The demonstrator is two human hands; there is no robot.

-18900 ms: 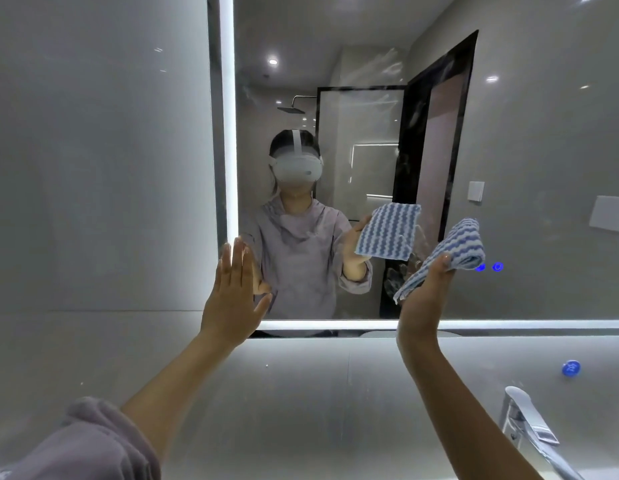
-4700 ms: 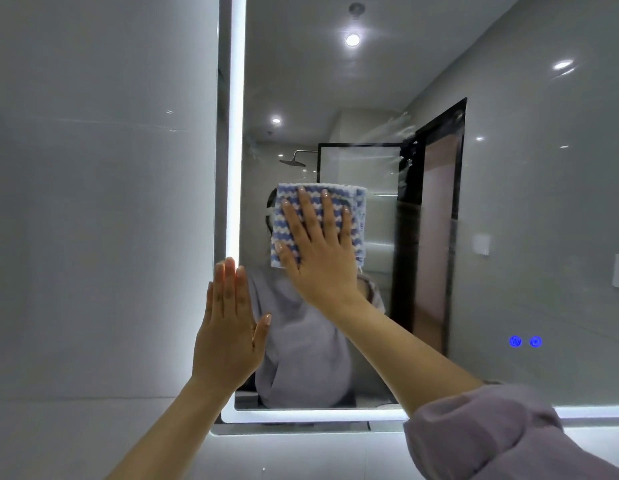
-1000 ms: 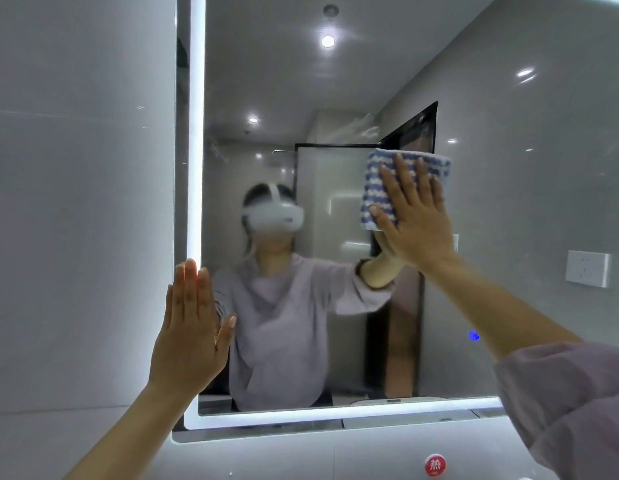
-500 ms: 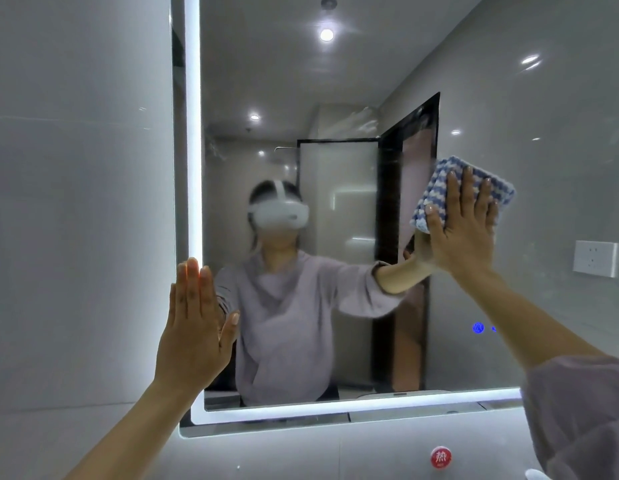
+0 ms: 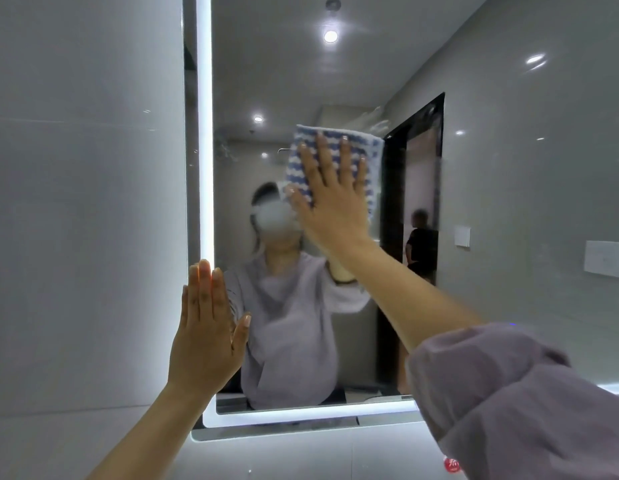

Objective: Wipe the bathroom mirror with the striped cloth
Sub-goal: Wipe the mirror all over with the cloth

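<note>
Cloth: striped cloth [image 5: 361, 147] flat against upper-middle mirror [image 5: 509, 188]; pinned under right hand [image 5: 330, 206]
Grip: fingers straight, spread, pressing; nothing curled
Left hand [image 5: 206, 334]: flat at lower-left lit edge
Next: smears just up-right of cloth; right hand nearer

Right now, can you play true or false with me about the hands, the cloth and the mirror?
1. The right hand presses the cloth flat on the mirror. True.
2. The left hand holds a spray bottle. False: it holds nothing and lies flat, fingers straight, at the mirror's left edge.
3. The cloth is plain red. False: it has blue and white stripes.
4. A glowing strip runs along the mirror's left edge. True.
</note>
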